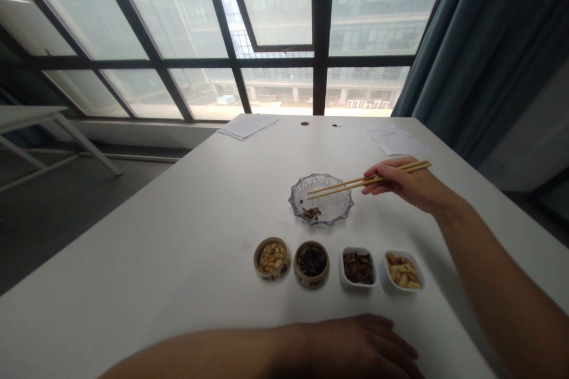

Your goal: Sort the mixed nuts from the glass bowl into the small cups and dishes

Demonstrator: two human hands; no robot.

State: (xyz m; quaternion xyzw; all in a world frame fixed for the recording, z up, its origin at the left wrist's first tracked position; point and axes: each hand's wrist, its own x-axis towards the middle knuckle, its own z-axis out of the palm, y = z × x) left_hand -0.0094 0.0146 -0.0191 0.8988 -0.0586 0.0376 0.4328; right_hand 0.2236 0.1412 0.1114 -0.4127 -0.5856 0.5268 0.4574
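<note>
My right hand is closed on a pair of wooden chopsticks, whose tips hover over a cut-glass dish holding a few dark bits at its front. Nothing shows between the tips. In front of the dish stands a row of small bowls: a round one with pale peanuts, a round one with dark seeds, a white square one with brown seeds and a white square one with yellowish nuts. My left hand lies flat on the white table near its front edge, fingers stretched out, holding nothing.
Sheets of paper lie at the table's far left and far right. Two small dark spots sit near the far edge. A large window is behind, a curtain hangs at right, and another white table stands at left.
</note>
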